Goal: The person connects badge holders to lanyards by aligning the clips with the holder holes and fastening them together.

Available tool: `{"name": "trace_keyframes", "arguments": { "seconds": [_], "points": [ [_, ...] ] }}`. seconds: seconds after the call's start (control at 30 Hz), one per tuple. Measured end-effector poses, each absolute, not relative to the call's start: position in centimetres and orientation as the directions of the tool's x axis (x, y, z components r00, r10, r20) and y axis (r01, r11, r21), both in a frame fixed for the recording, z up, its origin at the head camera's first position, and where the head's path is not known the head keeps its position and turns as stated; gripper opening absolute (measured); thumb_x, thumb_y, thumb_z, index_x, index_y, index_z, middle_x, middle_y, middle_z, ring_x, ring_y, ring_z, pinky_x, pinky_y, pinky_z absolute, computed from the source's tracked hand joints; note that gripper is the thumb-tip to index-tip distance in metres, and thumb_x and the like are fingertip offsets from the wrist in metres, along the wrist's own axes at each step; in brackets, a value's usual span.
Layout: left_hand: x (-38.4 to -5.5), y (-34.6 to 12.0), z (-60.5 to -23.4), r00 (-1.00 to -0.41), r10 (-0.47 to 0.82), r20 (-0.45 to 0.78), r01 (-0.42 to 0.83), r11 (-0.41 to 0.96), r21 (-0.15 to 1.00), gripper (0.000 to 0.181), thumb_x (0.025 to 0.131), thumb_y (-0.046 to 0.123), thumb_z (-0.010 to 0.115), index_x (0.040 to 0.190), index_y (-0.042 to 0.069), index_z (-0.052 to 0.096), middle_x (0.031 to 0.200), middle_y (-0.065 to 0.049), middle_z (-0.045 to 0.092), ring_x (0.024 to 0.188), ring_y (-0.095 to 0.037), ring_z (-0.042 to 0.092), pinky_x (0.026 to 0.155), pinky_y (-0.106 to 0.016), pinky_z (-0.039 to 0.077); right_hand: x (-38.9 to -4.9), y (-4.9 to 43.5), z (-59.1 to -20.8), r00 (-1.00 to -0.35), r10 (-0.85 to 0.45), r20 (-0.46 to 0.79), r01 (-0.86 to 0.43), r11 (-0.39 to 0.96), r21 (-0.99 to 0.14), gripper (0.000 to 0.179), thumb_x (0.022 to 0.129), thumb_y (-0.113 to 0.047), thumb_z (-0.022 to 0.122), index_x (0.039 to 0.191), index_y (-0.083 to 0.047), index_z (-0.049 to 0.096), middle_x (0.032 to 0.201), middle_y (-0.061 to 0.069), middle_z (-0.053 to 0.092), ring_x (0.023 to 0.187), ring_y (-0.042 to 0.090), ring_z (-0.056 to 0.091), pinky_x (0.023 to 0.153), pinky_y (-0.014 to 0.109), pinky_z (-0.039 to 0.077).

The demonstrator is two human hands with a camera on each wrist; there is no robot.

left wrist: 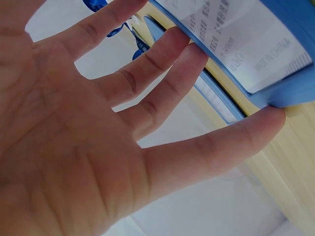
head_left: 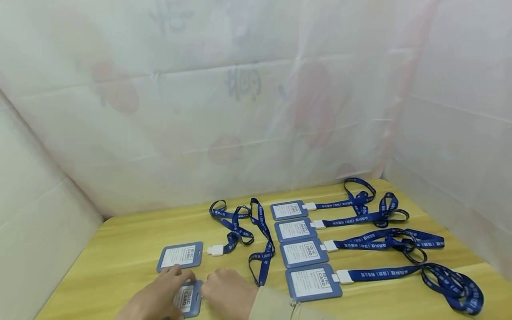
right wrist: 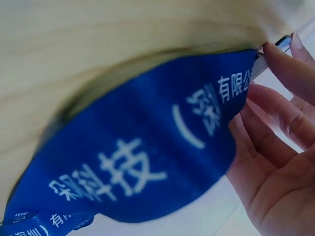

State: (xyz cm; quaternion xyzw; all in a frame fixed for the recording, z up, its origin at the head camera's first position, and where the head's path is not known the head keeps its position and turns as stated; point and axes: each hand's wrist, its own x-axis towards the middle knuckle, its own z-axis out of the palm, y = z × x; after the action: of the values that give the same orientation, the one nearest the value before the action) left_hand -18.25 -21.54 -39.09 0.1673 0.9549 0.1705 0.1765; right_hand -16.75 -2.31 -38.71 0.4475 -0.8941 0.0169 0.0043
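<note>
In the head view my left hand [head_left: 162, 291] lies over a blue ID card holder [head_left: 197, 298] at the front edge. The left wrist view shows its fingers spread along the edge of this card holder [left wrist: 275, 93]; the thumb is out of view. To its right, my right hand [head_left: 228, 291] has its fingers curled at the slotted end of the card holder. In the right wrist view that hand [right wrist: 280, 132] pinches the end of a blue lanyard [right wrist: 147, 142] with white lettering. The fingers hide most of the clip.
Behind my hands lies another card holder [head_left: 180, 256], apart from the white clip [head_left: 216, 250] of a loose lanyard [head_left: 262, 222]. On the right, several card holders [head_left: 311, 282] with lanyards [head_left: 384, 272] attached form a column on the yellow tabletop [head_left: 104, 266]. White sheeting [head_left: 240, 111] surrounds it.
</note>
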Motion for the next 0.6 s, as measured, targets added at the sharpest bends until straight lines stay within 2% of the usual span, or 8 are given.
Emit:
{"name": "trace_keyframes", "arguments": {
  "seconds": [0.1,0.3,0.47,0.6],
  "points": [
    [-18.06,-21.64,-38.98,-0.882,0.398,-0.252,0.288,0.879,0.381,0.065,0.056,0.007,0.098,0.112,0.020,0.067,0.104,-0.002,0.054,0.097,-0.029,0.050,0.093,-0.061,0.048,-16.59,-2.28,-38.54,-0.607,-0.794,0.021,-0.795,0.607,-0.010,0.012,0.094,-0.021,0.075,0.105,-0.020,0.078,0.080,-0.009,0.066,0.067,-0.003,0.052,0.060,0.007,0.042],
    [-18.19,-21.64,-38.64,-0.879,0.395,-0.267,0.280,0.881,0.382,0.065,0.057,0.007,0.097,0.112,0.021,0.066,0.107,-0.003,0.055,0.098,-0.029,0.050,0.094,-0.063,0.047,-16.69,-1.92,-38.19,-0.626,-0.779,0.048,-0.780,0.625,-0.032,0.015,0.089,-0.011,0.076,0.103,-0.017,0.077,0.081,-0.007,0.065,0.070,-0.001,0.053,0.064,0.010,0.044],
    [-18.14,-21.60,-38.58,-0.877,0.402,-0.263,0.288,0.878,0.382,0.064,0.058,0.008,0.097,0.111,0.022,0.066,0.106,-0.002,0.055,0.098,-0.029,0.050,0.093,-0.062,0.048,-16.68,-1.83,-38.19,-0.637,-0.769,0.058,-0.771,0.635,-0.044,0.018,0.088,-0.009,0.076,0.104,-0.016,0.078,0.081,-0.007,0.066,0.069,-0.001,0.053,0.063,0.010,0.044],
    [-18.10,-21.60,-38.62,-0.877,0.405,-0.258,0.291,0.876,0.384,0.063,0.058,0.009,0.097,0.112,0.021,0.066,0.107,-0.003,0.055,0.099,-0.030,0.050,0.094,-0.063,0.047,-16.64,-1.83,-38.31,-0.628,-0.775,0.071,-0.778,0.628,-0.012,0.018,0.087,-0.009,0.077,0.103,-0.017,0.078,0.080,-0.007,0.065,0.064,-0.001,0.049,0.059,0.009,0.041]
  ]
}}
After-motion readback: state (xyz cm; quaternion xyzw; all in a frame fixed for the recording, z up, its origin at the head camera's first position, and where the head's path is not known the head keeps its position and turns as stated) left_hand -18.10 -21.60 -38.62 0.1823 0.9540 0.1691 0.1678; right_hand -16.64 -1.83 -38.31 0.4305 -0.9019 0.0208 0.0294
